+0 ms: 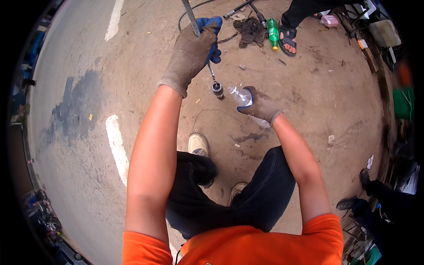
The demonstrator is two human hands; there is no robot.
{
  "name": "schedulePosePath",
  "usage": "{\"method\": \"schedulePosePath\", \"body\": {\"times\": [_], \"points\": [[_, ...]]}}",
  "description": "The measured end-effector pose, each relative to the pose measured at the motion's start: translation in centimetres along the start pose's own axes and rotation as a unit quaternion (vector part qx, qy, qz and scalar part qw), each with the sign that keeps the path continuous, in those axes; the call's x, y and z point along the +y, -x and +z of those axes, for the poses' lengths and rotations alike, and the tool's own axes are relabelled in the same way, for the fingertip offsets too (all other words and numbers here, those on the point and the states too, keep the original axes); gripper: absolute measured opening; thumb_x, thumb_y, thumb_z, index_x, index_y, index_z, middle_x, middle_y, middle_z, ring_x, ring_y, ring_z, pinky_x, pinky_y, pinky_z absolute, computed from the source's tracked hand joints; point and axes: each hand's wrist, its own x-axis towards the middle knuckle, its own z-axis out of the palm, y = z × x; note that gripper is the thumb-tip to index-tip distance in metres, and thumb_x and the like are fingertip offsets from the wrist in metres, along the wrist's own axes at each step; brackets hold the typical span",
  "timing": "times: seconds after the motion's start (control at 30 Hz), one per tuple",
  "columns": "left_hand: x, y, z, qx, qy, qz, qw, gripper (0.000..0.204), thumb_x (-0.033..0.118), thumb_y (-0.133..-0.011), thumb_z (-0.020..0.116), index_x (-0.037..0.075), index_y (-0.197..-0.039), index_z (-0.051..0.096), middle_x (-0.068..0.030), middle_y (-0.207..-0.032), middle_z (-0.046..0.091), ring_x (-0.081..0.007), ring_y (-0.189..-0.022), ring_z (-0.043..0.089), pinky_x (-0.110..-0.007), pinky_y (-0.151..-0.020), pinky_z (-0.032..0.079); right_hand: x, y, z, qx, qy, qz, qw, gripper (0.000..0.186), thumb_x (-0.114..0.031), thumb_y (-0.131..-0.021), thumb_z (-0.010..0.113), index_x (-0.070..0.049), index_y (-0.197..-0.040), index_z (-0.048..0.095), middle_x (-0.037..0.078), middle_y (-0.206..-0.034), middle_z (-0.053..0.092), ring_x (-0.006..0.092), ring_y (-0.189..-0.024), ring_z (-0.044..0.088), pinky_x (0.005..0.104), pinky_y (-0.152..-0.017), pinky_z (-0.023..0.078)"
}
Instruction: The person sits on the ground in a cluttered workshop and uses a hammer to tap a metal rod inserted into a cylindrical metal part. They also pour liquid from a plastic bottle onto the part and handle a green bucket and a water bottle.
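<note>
My left hand point(196, 42), in a grey glove with blue fingers, is wrapped round a long metal bar point(190, 17). The bar runs out of view at the top. In line with it below the glove is a thin shaft point(212, 70) with a round, dark, socket-like end point(217, 89). My right hand point(260, 105), gloved alike, grips a clear plastic bottle point(240, 96). The bottle lies tilted in my grip, one end pointing up and left toward the socket-like end, with a small gap between them. Part of the bottle is hidden behind the glove.
Ahead lie a green bottle point(273, 35) with a yellow cap, a dark rag point(251, 32) and black hoses point(240, 7). Another person's sandalled foot point(288, 42) is beside the green bottle. At right stand a pale jerrycan point(384, 33) and a second person's legs point(375, 198).
</note>
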Motion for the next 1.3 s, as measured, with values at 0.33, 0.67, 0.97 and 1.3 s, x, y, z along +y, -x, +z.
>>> {"method": "schedulePosePath", "body": {"times": [0.33, 0.67, 0.97, 1.3], "points": [[-0.1, 0.0, 0.0, 0.004, -0.026, 0.009, 1.0, 0.039, 0.034, -0.104, 0.051, 0.001, -0.123, 0.061, -0.0054, -0.076, 0.059, -0.0163, -0.067, 0.066, -0.03, -0.063, 0.056, 1.0, 1.3, 0.3, -0.009, -0.111, 0.002, 0.994, 0.08, -0.039, -0.071, 0.083, -0.005, -0.135, 0.05, 0.02, -0.121, 0.064, 0.0338, -0.113, 0.062, 0.0393, -0.097, 0.048], [0.1, 0.0, 0.4, 0.017, -0.009, -0.002, 1.0, 0.039, 0.033, -0.103, 0.052, 0.0, -0.121, 0.061, -0.0056, -0.075, 0.059, -0.0168, -0.066, 0.066, -0.03, -0.062, 0.055, 1.7, 2.9, 0.4, 0.034, -0.213, 0.004, 0.976, 0.079, -0.031, -0.07, 0.086, -0.007, -0.135, 0.049, 0.016, -0.121, 0.065, 0.0284, -0.114, 0.062, 0.039, -0.098, 0.048], [0.0, -0.4, 0.3, 0.014, 0.032, -0.017, 0.999, 0.042, 0.036, -0.101, 0.057, -0.003, -0.116, 0.061, -0.0047, -0.068, 0.055, -0.0183, -0.065, 0.063, -0.03, -0.063, 0.054, 2.4, 3.3, 0.4, 0.044, -0.202, -0.014, 0.978, 0.079, -0.032, -0.07, 0.086, -0.006, -0.135, 0.049, 0.016, -0.122, 0.064, 0.0279, -0.114, 0.062, 0.0366, -0.097, 0.049], [-0.6, -0.5, 0.1, -0.021, 0.069, 0.05, 0.996, 0.042, 0.034, -0.101, 0.057, -0.003, -0.119, 0.06, -0.0091, -0.079, 0.062, -0.02, -0.068, 0.065, -0.032, -0.063, 0.055, 2.1, 4.0, 0.0, 0.042, -0.195, -0.007, 0.98, 0.08, -0.031, -0.069, 0.086, -0.005, -0.135, 0.049, 0.016, -0.122, 0.064, 0.0281, -0.113, 0.062, 0.0371, -0.098, 0.048]]}}
